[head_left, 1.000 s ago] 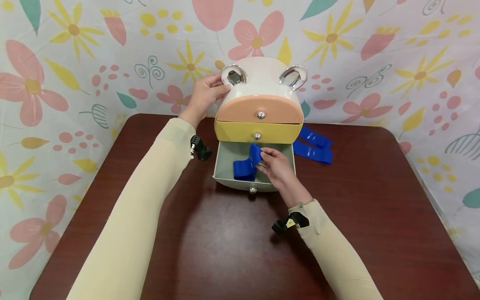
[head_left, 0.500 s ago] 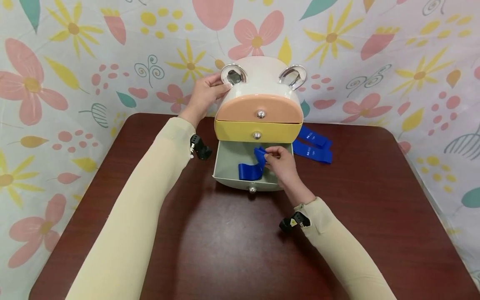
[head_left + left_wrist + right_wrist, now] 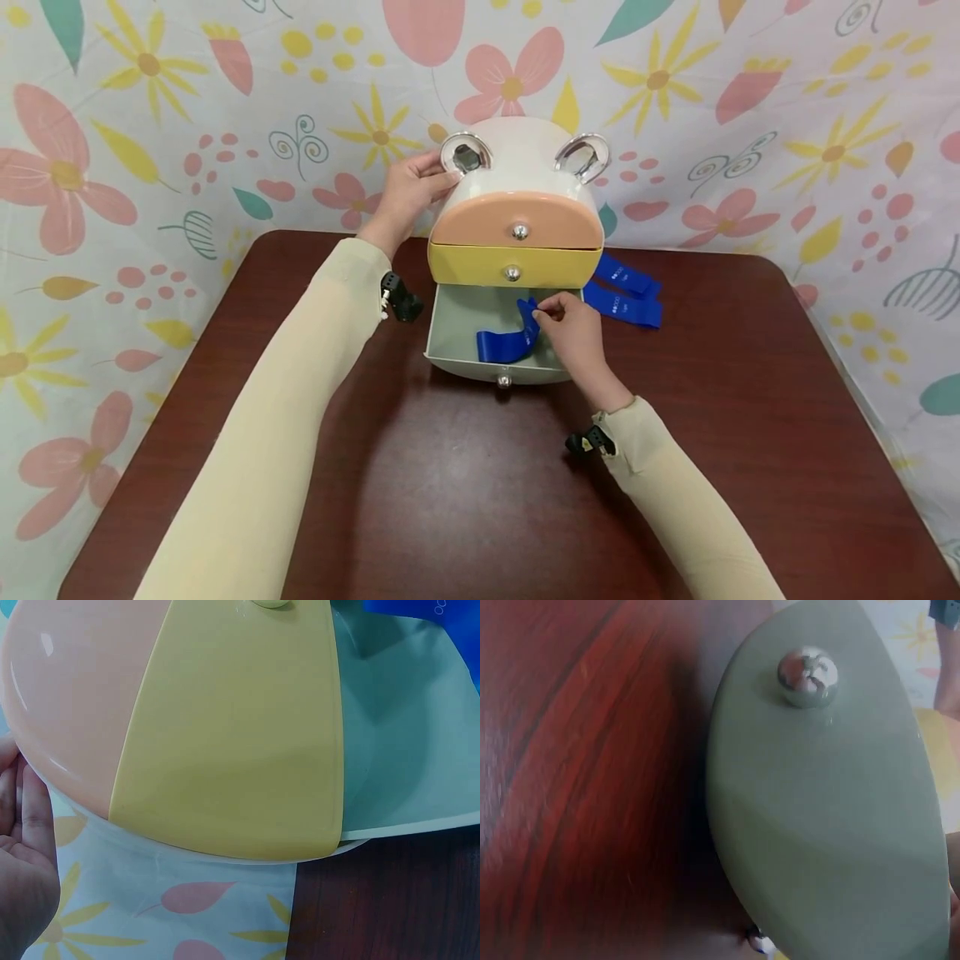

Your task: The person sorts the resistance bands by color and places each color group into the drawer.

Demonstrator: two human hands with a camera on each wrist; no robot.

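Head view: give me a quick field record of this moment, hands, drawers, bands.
left hand: holds the side of the drawer box, by its left ear
right hand: pinches the blue band over the open drawer
green drawer: bottom one, pulled out, the band partly inside
yellow drawer: shut
peach drawer: shut
spare blue bands: on the table, right of the box
backdrop: floral cloth
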